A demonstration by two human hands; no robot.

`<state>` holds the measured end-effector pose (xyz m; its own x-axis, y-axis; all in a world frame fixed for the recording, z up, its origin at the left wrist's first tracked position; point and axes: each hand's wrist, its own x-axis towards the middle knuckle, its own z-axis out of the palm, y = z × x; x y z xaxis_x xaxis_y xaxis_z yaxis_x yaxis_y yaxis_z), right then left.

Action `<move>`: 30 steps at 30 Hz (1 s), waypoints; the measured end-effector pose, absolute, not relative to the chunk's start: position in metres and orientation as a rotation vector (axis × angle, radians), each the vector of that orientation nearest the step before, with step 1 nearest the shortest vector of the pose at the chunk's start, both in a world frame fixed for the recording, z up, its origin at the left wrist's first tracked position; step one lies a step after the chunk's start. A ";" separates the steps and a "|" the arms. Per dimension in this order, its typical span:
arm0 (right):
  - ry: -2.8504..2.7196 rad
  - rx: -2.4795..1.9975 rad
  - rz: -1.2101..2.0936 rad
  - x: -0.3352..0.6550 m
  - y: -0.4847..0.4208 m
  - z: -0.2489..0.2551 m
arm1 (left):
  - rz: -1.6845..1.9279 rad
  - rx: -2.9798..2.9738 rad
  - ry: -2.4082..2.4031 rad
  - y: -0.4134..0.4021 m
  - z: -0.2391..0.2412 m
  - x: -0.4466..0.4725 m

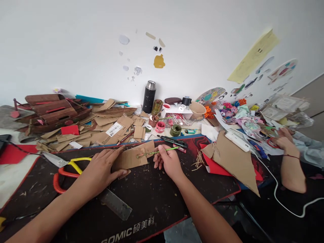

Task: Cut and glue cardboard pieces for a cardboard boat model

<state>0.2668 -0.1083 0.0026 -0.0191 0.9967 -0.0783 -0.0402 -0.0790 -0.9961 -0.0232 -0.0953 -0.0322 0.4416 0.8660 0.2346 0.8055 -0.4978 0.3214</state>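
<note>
My left hand (pixel 103 168) holds a strip of brown cardboard (pixel 129 160) on the dark desk mat, fingers over its left end and thumb by the lower edge. Between the thumb and fingers of my right hand (pixel 168 162) is a thin green paintbrush (pixel 172 148). Its tip touches the cardboard, where a small dark smudge shows. A clear ruler (pixel 116 204) lies below my left hand. Scissors with yellow and orange handles (pixel 59 179) are partly under my left forearm. Just beyond my right hand lies a black utility knife (pixel 174 141).
Open jars of red paint (pixel 160 127) and dark green paint (pixel 175 130) stand behind the mat. A black thermos (pixel 149 97) is by the wall. Cardboard scraps (pixel 101 135) and a brown model boat (pixel 50 113) fill the left. At right, a person's arm (pixel 292 165) is near a white cable (pixel 275 189).
</note>
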 end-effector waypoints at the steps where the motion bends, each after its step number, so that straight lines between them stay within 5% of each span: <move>1: -1.150 -1.235 1.289 0.270 -0.108 0.002 | 0.560 2.528 1.478 -0.096 -0.032 -0.023; 30: -1.141 -1.261 1.235 0.256 -0.090 0.007 | 0.537 2.504 1.475 -0.101 -0.030 -0.019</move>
<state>0.2559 -0.0899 0.0074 0.0358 0.9974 -0.0631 -0.0164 -0.0626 -0.9979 -0.0185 -0.1012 -0.0301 0.4410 0.8720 0.2126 0.8047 -0.4891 0.3367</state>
